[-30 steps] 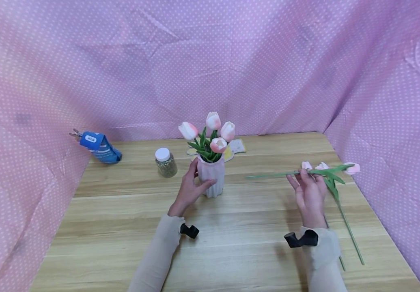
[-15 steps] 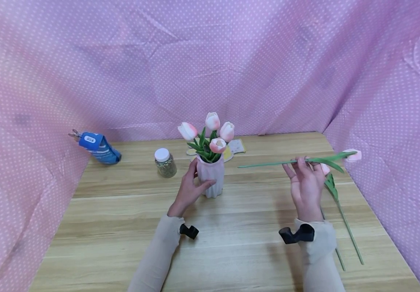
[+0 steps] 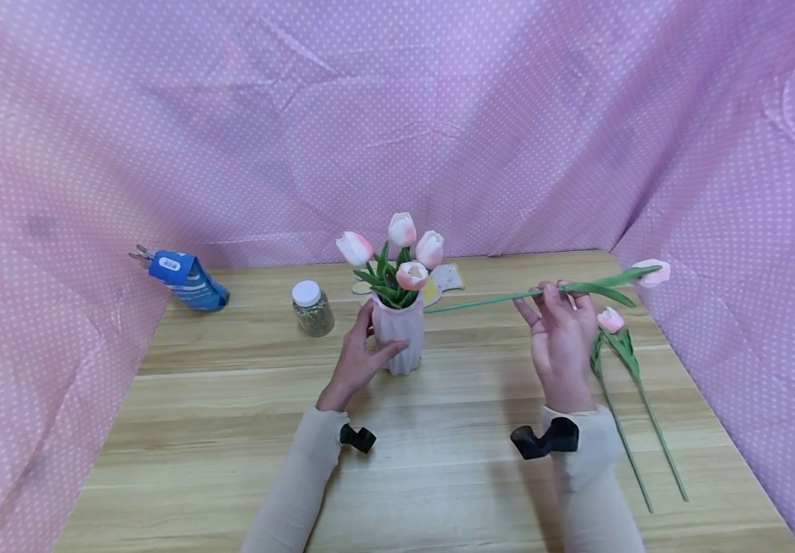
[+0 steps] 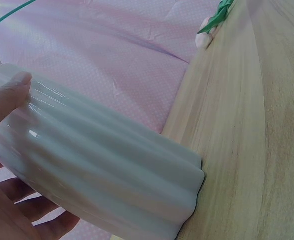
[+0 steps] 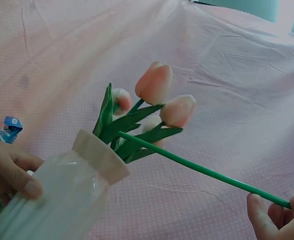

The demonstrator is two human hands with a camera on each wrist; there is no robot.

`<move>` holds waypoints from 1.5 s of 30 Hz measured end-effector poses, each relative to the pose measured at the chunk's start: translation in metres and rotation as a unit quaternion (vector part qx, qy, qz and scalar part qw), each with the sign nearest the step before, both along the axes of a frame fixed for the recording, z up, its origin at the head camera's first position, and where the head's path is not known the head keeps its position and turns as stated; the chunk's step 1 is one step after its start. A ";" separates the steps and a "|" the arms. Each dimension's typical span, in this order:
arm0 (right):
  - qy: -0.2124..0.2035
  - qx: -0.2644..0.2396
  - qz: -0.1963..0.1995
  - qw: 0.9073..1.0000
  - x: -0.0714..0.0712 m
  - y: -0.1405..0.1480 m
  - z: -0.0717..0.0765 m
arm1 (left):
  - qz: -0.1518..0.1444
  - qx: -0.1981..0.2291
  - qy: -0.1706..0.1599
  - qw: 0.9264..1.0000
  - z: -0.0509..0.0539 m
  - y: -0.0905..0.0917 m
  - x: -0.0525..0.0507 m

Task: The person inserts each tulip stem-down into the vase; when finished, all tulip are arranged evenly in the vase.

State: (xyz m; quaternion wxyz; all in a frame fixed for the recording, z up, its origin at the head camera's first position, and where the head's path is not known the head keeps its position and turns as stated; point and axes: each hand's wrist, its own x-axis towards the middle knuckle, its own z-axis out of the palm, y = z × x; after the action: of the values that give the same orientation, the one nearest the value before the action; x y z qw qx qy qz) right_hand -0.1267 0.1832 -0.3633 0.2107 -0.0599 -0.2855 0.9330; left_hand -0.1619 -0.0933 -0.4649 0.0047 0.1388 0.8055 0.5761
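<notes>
The pink dotted cloth [image 3: 397, 115] fills the background and runs out of frame; in front of it lies the wooden tabletop [image 3: 432, 491], its near edge cut off at six o'clock. Both sleeves [image 3: 293, 484] leave the view there too. The held tulip [image 3: 597, 289] stretches from the vase toward three o'clock, pinched at its stem by the thumb and fingers of the right hand [image 3: 563, 346]; its tip lies close to the rim and leaves, and whether it touches them I cannot tell. Between three and four o'clock are two loose tulips [image 3: 627, 355], one blossom hidden behind that hand. The ribbed vase [image 3: 400, 322] stands upright mid-table, clamped by the left hand [image 3: 356, 361], thumb in front, other fingers partly concealed behind. Four upright tulips [image 3: 412, 275] fill its mouth, their lower stems out of sight inside. Between nine and ten o'clock sit a blue pouch [image 3: 197, 286], its print too small to read, and, nearer, a white-lidded jar [image 3: 314, 313] with indistinct contents. Flat shapes [image 3: 448, 276] near one o'clock are partly blocked by the vase.
</notes>
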 end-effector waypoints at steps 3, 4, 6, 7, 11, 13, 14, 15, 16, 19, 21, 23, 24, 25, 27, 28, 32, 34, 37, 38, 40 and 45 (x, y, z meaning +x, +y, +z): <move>0.008 0.005 0.004 1.000 -0.001 -0.007 0.002 | 0.000 -0.001 -0.002 1.000 -0.001 0.000 0.000; 0.011 0.003 0.004 1.000 -0.001 -0.009 0.003 | -0.001 -0.001 -0.002 1.000 -0.001 0.000 -0.001; 0.015 0.006 0.007 1.000 -0.002 -0.012 0.004 | -0.002 -0.001 -0.002 1.000 -0.002 0.000 -0.001; 0.015 0.011 0.007 1.000 -0.003 -0.014 0.004 | -0.004 -0.001 -0.001 1.000 -0.002 0.000 -0.002; 0.011 0.025 0.009 1.000 -0.004 -0.021 0.005 | -0.008 -0.001 0.001 1.000 -0.003 0.000 -0.002; 0.008 0.032 0.010 0.999 -0.005 -0.024 0.006 | -0.007 -0.002 -0.001 1.000 -0.002 0.000 -0.002; 0.008 0.034 0.010 0.999 -0.005 -0.025 0.006 | -0.006 -0.003 -0.002 1.000 -0.002 0.000 -0.002; 0.007 0.038 0.010 0.999 -0.006 -0.027 0.006 | -0.005 -0.003 -0.003 1.000 -0.002 0.000 -0.002; 0.008 0.039 0.010 0.999 -0.006 -0.028 0.006 | -0.005 -0.004 -0.004 1.000 -0.002 0.000 -0.002; 0.012 0.045 0.004 0.999 -0.007 -0.032 0.006 | -0.005 -0.003 -0.005 1.000 -0.001 0.001 -0.002; 0.016 0.051 -0.005 0.999 -0.008 -0.035 0.006 | -0.006 -0.001 -0.006 1.000 -0.001 0.001 -0.002; 0.023 0.057 -0.016 0.998 -0.008 -0.037 0.006 | -0.007 -0.001 -0.006 1.000 -0.002 0.001 -0.002; 0.026 0.061 -0.023 0.997 -0.008 -0.038 0.006 | -0.007 -0.002 -0.006 1.000 -0.002 0.001 -0.002; 0.031 0.067 -0.030 0.997 -0.008 -0.040 0.006 | -0.006 -0.002 -0.006 1.000 -0.002 0.001 -0.003; 0.039 0.082 -0.044 0.995 -0.008 -0.042 0.006 | -0.006 -0.003 -0.006 1.000 -0.003 0.001 -0.003; 0.045 0.088 -0.051 0.994 -0.008 -0.042 0.005 | -0.005 -0.004 -0.006 1.000 -0.003 0.001 -0.003; 0.069 0.128 -0.074 0.987 -0.008 -0.047 0.004 | -0.005 -0.004 -0.006 1.000 -0.002 0.000 -0.003; 0.080 0.147 -0.080 0.983 -0.008 -0.050 0.003 | -0.005 -0.003 -0.007 1.000 -0.002 0.000 -0.003; 0.090 0.177 -0.087 0.976 -0.007 -0.055 0.003 | -0.003 -0.003 -0.010 1.000 -0.001 0.000 -0.002; 0.094 0.185 -0.088 0.974 -0.006 -0.056 0.003 | -0.002 -0.003 -0.012 1.000 -0.001 0.000 -0.002; 0.106 0.199 -0.088 0.970 -0.005 -0.060 0.003 | -0.002 -0.003 -0.014 1.000 -0.001 0.000 -0.002; 0.132 0.249 -0.091 0.955 -0.002 -0.067 0.004 | -0.002 -0.002 -0.012 1.000 0.000 0.000 -0.001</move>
State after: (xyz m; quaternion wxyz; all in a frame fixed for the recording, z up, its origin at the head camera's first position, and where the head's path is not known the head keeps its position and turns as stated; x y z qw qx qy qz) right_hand -0.1289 0.1165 -0.3597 0.3392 0.0922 -0.4719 0.8085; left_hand -0.1630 -0.0936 -0.4648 0.0161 0.1333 0.8059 0.5766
